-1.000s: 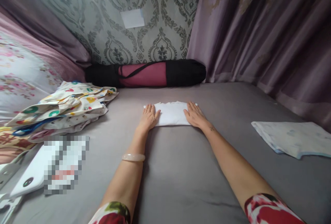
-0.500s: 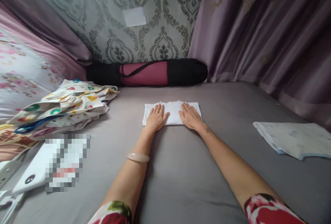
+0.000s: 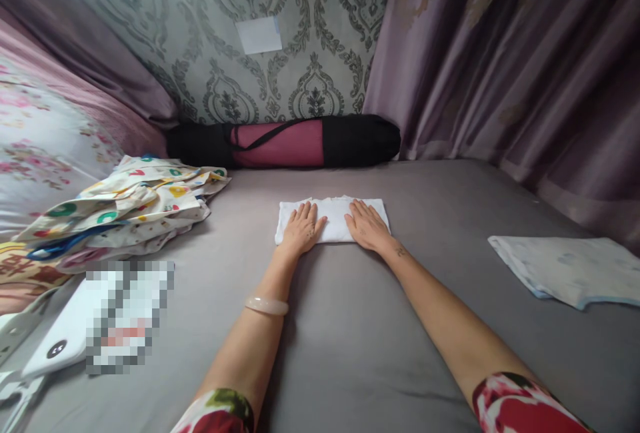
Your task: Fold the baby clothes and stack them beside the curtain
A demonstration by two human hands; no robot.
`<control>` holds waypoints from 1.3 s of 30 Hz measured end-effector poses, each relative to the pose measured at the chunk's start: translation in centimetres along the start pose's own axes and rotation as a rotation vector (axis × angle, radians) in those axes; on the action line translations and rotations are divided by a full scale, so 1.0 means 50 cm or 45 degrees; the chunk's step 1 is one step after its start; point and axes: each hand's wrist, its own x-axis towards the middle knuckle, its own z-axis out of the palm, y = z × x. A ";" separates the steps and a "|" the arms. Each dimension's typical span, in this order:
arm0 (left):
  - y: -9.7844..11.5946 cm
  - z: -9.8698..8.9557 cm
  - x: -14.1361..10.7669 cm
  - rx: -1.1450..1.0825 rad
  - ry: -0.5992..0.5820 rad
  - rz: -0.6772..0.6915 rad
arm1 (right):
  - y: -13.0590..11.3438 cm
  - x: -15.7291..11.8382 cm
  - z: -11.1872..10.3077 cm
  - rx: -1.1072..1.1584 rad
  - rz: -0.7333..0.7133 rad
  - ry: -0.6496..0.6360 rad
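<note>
A white folded cloth [image 3: 334,221], rectangular in shape, lies flat on the grey bed sheet [image 3: 340,326]. My left hand [image 3: 302,225] rests palm down on its left part, fingers stretched forward. On its right part lies my right hand [image 3: 368,224], also flat with the fingers out. Both hands touch the top of the cloth and grip nothing. Parts of the cloth are hidden under them. Its far edge looks slightly uneven near the middle.
Patterned clothes [image 3: 145,200] are piled at the left, beside a floral pillow [image 3: 45,140]. A white device [image 3: 65,333], partly blurred out, lies nearer. At the right is a pale folded garment [image 3: 575,266]. A black and maroon bag [image 3: 285,143] lies along the wall.
</note>
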 end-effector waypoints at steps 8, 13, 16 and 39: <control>0.038 -0.009 0.003 -0.017 0.169 0.061 | -0.039 0.006 -0.020 0.035 -0.086 0.132; 0.043 0.012 0.001 -0.011 0.045 0.069 | -0.037 0.004 0.002 0.033 -0.122 0.018; 0.042 0.014 0.000 -0.006 0.043 0.064 | -0.034 0.004 0.008 0.031 -0.115 0.011; 0.004 -0.021 0.003 -0.057 0.094 -0.034 | -0.080 0.034 -0.044 0.030 -0.164 -0.080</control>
